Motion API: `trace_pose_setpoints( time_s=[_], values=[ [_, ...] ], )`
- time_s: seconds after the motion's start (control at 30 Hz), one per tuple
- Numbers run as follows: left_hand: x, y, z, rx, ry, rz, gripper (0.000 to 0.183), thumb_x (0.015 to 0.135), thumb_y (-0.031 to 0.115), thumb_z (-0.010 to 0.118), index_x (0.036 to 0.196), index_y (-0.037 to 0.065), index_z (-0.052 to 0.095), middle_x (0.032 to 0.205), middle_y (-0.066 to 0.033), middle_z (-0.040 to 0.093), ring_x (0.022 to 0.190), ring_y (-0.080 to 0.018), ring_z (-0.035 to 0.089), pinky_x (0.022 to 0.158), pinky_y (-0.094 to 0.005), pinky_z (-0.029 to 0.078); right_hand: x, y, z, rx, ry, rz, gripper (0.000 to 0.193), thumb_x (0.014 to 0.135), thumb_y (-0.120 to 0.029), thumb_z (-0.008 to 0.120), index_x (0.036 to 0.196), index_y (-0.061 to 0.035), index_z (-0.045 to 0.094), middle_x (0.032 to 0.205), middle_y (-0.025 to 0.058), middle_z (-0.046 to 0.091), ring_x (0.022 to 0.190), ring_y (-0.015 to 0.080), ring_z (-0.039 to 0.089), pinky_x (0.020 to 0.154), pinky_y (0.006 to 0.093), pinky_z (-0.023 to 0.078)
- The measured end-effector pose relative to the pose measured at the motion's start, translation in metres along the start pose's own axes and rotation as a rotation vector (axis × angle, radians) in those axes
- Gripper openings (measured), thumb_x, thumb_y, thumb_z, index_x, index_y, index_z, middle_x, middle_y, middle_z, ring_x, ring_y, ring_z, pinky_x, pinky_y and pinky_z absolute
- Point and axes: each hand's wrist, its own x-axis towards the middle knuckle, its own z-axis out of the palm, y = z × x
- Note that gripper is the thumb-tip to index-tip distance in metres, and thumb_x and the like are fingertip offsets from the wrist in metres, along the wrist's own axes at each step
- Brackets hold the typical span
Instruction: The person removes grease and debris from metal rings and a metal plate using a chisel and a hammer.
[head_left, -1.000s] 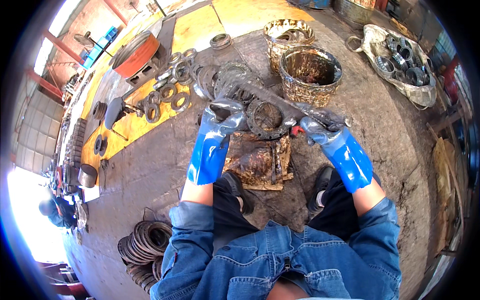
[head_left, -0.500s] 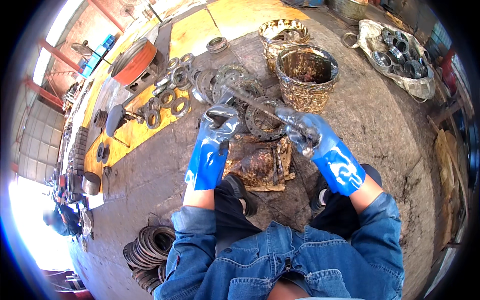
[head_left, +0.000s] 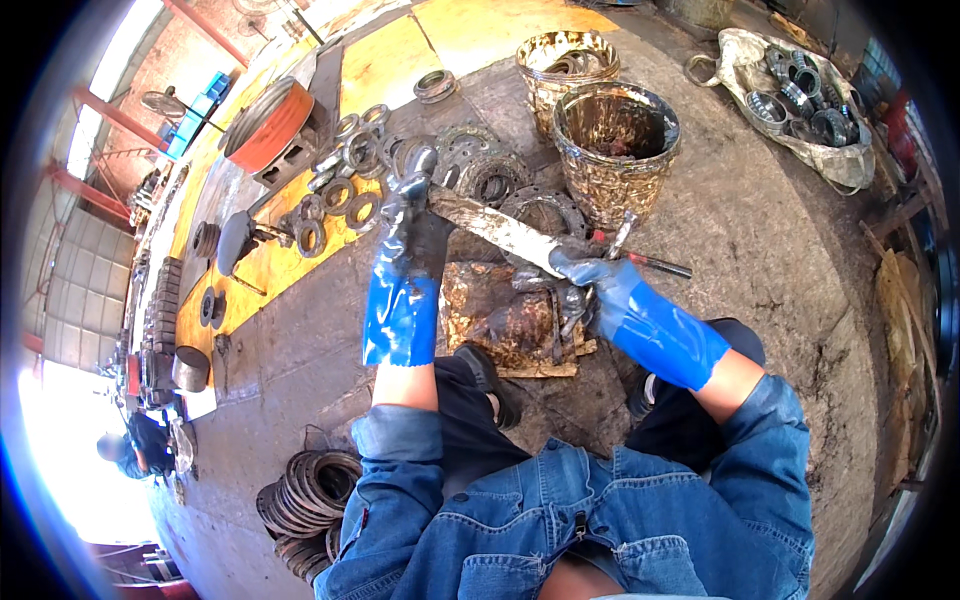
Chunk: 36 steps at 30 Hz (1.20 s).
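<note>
A long flat metal strip (head_left: 495, 222), pale and smeared with dark grease, slants between my gloved hands. My left hand (head_left: 408, 225), in a blue glove blackened at the fingers, is closed at its upper left end. Around its lower right end my right hand (head_left: 592, 280) is closed, its blue glove dark and wet. Just beyond the right hand shows a tool with a dark handle and red marks (head_left: 660, 265); whether the hand touches it cannot be told. Below the strip a greasy brown board (head_left: 505, 315) lies between my feet. Greasy metal rings (head_left: 495, 182) are heaped behind it.
Two grease-caked buckets (head_left: 615, 190) (head_left: 535, 95) stand beyond my right hand. A white sack (head_left: 850, 170) holds bearing parts at far right. Stacked rings (head_left: 310, 490) sit by my left elbow. More rings (head_left: 362, 210) and an orange drum (head_left: 268, 125) are at far left.
My left hand has risen and moved left. The strip has turned from edge-on to show its broad face. My right hand has shifted slightly down and left, and the dark-handled tool shows beyond it.
</note>
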Motion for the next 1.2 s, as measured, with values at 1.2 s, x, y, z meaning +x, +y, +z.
trace_pose_setpoints(
  time_s=[1.2],
  values=[
    [0.027, -0.02, 0.006, -0.335, 0.202, -0.138, 0.046, 0.093, 0.041, 0.052, 0.126, 0.009, 0.054, 0.14, -0.0139, 0.046, 0.131, -0.0323, 0.041, 0.104, -0.0528, 0.035, 0.068, -0.025, -0.051, -0.569, 0.159, -0.361, 0.018, 0.09, -0.011, 0.057, 0.103, 0.0, 0.063, 0.086, 0.007, 0.066, 0.069, 0.0115, 0.058, 0.06, 0.0278, 0.049]
  ],
)
